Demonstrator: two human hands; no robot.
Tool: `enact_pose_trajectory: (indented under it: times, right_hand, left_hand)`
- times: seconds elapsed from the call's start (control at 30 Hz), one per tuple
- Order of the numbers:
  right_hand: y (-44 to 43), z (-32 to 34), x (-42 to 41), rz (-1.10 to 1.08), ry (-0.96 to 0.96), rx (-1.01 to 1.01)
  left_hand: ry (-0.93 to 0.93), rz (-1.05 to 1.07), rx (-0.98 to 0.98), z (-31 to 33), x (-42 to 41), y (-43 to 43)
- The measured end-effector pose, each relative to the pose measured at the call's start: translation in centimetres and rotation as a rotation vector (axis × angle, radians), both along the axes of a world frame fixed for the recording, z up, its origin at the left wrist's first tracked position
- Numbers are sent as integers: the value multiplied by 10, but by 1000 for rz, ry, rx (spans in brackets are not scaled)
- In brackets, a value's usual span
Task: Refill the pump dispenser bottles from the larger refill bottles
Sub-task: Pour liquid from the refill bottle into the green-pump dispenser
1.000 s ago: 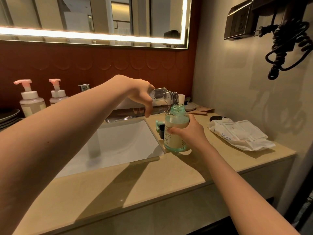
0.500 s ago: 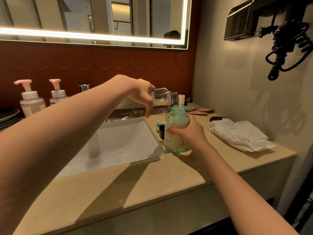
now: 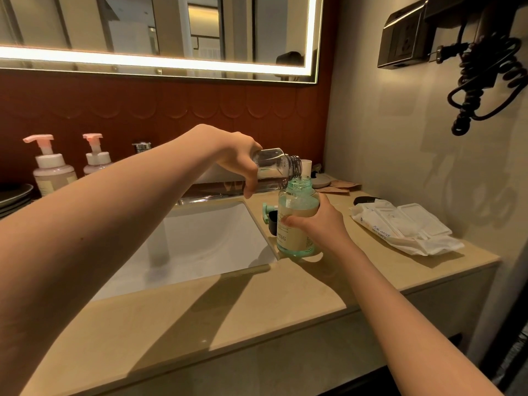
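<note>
On the beige surface (image 3: 257,304) beside the sink (image 3: 200,247), the right grip (image 3: 318,224) curled round the teal dispenser bottle (image 3: 295,238), which stood upright. Above it, the left grip (image 3: 237,160) clasped the clear refill bottle (image 3: 275,170), tipped, neck over the open mouth. Both looked smooth, probably slippery if wet; mid-body holds suited them. Any stream was indistinct; the pump (image 3: 268,209) lay half hidden behind.

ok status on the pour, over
Left hand tips clear bottle, mouth over green bottle. Right hand grips green bottle on counter. Nothing blocking.
</note>
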State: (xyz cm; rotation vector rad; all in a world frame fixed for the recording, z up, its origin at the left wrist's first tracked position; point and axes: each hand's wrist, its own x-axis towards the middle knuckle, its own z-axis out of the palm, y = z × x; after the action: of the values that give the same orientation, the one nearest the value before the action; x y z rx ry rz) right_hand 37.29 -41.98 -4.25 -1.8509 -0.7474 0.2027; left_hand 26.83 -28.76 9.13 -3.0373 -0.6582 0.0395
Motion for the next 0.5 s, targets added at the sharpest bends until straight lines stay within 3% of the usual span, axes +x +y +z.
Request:
enact_pose_trajectory:
  times: [0.5]
  right_hand:
    - [-1,0,0,6,-8,0]
  left_hand:
    - [4,2,13,0,1,0]
